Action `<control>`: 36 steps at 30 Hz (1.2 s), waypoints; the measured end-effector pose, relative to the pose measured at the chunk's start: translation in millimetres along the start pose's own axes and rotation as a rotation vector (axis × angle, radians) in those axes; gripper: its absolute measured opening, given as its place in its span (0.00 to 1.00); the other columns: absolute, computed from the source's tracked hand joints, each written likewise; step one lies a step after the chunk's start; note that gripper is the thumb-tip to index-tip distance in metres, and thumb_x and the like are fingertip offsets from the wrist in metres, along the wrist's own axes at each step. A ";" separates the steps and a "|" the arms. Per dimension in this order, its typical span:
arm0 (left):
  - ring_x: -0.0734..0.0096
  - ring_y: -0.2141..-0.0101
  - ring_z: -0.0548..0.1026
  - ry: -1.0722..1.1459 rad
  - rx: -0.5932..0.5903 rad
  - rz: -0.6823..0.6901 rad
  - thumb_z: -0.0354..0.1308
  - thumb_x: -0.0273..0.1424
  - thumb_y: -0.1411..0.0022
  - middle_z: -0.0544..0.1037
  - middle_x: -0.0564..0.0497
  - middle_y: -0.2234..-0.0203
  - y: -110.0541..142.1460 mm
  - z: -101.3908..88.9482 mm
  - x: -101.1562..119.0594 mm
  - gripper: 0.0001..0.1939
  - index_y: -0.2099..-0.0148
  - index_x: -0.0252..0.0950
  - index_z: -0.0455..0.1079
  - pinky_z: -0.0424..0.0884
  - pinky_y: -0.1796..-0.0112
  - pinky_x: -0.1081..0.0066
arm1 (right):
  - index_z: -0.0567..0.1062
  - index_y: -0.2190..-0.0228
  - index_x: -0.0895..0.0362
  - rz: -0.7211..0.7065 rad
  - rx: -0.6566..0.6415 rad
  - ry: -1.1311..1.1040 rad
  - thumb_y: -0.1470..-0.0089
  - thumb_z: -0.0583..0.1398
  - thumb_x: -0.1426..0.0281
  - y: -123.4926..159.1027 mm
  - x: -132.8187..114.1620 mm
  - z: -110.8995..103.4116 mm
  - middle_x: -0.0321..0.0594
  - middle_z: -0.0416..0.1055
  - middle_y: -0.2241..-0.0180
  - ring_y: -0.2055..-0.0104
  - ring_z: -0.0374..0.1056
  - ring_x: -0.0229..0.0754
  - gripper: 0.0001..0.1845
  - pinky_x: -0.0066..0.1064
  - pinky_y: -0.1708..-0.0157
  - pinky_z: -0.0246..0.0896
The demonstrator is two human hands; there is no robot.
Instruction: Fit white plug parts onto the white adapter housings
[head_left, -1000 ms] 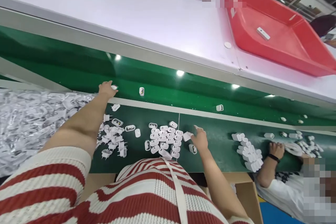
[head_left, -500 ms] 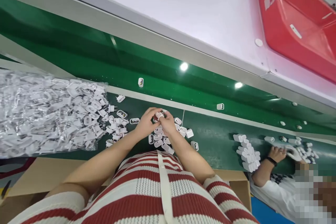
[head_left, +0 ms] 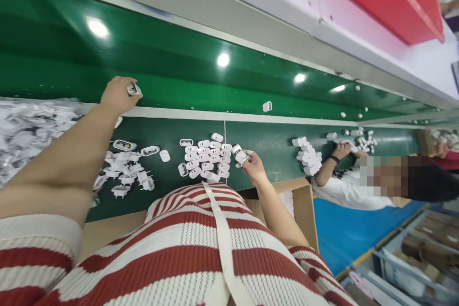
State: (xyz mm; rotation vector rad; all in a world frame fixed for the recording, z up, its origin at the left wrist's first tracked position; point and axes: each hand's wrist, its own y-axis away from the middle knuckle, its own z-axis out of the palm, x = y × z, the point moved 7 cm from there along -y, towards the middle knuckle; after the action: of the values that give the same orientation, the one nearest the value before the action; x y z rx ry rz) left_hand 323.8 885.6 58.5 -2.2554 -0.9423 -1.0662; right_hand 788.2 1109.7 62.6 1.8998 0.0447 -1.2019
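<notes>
The left hand point(head_left: 120, 94) is closed around a white oval plastic housing point(head_left: 134, 89), above the green belt point(head_left: 186, 98). The right hand point(head_left: 254, 166) holds a small white plastic piece point(head_left: 239, 154) over the dark green counter point(head_left: 267, 144).

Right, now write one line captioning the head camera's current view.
Left hand grasping a white casing, right hand holding a white adapter, at a green workbench.
</notes>
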 end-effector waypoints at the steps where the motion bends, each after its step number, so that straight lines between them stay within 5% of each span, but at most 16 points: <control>1: 0.61 0.45 0.74 -0.005 -0.041 0.014 0.63 0.65 0.47 0.80 0.50 0.52 7.9 5.6 4.5 0.38 0.56 0.33 0.76 0.57 0.30 0.52 | 0.73 0.55 0.58 0.010 0.017 -0.010 0.61 0.72 0.61 4.1 6.1 -11.9 0.37 0.77 0.69 0.76 0.71 0.35 0.31 0.20 0.85 0.51; 6: 0.69 0.63 0.78 -0.029 -0.291 0.070 0.65 0.63 0.45 0.81 0.50 0.59 74.4 48.8 37.3 0.34 0.60 0.33 0.77 0.76 0.47 0.67 | 0.76 0.51 0.56 0.043 -0.055 -0.063 0.59 0.72 0.61 16.9 32.7 -22.8 0.43 0.80 0.57 0.68 0.78 0.38 0.32 0.24 0.74 0.69; 11: 0.62 0.59 0.78 -0.093 -0.339 0.049 0.60 0.60 0.37 0.80 0.47 0.60 119.4 76.1 63.5 0.30 0.61 0.34 0.75 0.74 0.46 0.58 | 0.79 0.53 0.58 -0.009 -0.219 -0.095 0.62 0.73 0.66 13.1 29.6 11.1 0.41 0.81 0.60 0.68 0.76 0.38 0.31 0.26 0.70 0.70; 14: 0.55 0.51 0.77 -0.136 -0.330 0.010 0.63 0.57 0.39 0.80 0.44 0.58 127.3 80.8 74.0 0.31 0.54 0.32 0.76 0.67 0.39 0.53 | 0.79 0.54 0.58 -0.062 -0.315 -0.086 0.60 0.71 0.68 10.3 19.1 25.1 0.39 0.80 0.62 0.68 0.72 0.35 0.28 0.25 0.69 0.68; 16: 0.47 0.41 0.70 -0.206 -0.352 0.021 0.63 0.51 0.39 0.78 0.40 0.46 130.3 88.5 86.2 0.33 0.42 0.30 0.74 0.58 0.34 0.47 | 0.78 0.52 0.57 -0.101 -0.329 -0.058 0.60 0.70 0.69 8.5 13.3 26.5 0.36 0.79 0.62 0.70 0.69 0.32 0.29 0.24 0.71 0.65; 20: 0.45 0.31 0.57 -0.365 -0.538 0.045 0.58 0.41 0.37 0.66 0.43 0.31 132.4 133.2 115.5 0.34 0.31 0.37 0.66 0.46 0.32 0.47 | 0.74 0.49 0.55 -0.151 -0.272 -0.036 0.61 0.71 0.68 5.4 6.4 23.3 0.32 0.76 0.64 0.73 0.66 0.31 0.34 0.23 0.75 0.62; 26: 0.42 0.47 0.74 -0.446 -0.694 -0.162 0.56 0.39 0.37 0.83 0.37 0.55 110.2 190.9 117.5 0.20 0.51 0.35 0.81 0.58 0.40 0.48 | 0.74 0.54 0.52 -0.233 -0.367 -0.238 0.68 0.77 0.67 14.7 -17.3 34.8 0.36 0.79 0.60 0.62 0.75 0.39 0.36 0.29 0.63 0.74; 29: 0.46 0.51 0.78 -0.439 -0.659 -0.217 0.53 0.37 0.35 0.84 0.38 0.57 101.8 184.4 118.0 0.18 0.54 0.35 0.81 0.60 0.42 0.51 | 0.73 0.51 0.51 -0.292 -0.414 -0.275 0.65 0.77 0.65 22.8 -32.3 35.4 0.38 0.79 0.56 0.59 0.77 0.41 0.37 0.31 0.60 0.76; 33: 0.52 0.54 0.78 -0.367 -0.566 -0.223 0.45 0.41 0.29 0.82 0.39 0.52 108.5 145.1 138.5 0.24 0.44 0.34 0.75 0.69 0.50 0.58 | 0.75 0.49 0.51 -0.323 -0.433 -0.283 0.62 0.76 0.63 32.9 -45.4 34.2 0.40 0.80 0.53 0.59 0.77 0.41 0.38 0.28 0.68 0.76; 36: 0.58 0.59 0.79 -0.157 -0.732 -0.203 0.47 0.49 0.29 0.82 0.45 0.55 139.8 122.8 166.2 0.26 0.45 0.38 0.75 0.72 0.57 0.66 | 0.77 0.51 0.52 -0.344 -0.461 -0.303 0.61 0.76 0.62 42.6 -53.8 38.8 0.41 0.80 0.51 0.56 0.77 0.42 0.34 0.31 0.64 0.79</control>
State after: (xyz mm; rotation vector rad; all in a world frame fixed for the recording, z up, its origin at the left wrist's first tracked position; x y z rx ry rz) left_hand 563.6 938.0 102.7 -2.9062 -0.9636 -1.5310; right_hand 750.3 1077.8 124.0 1.3278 0.4611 -1.5438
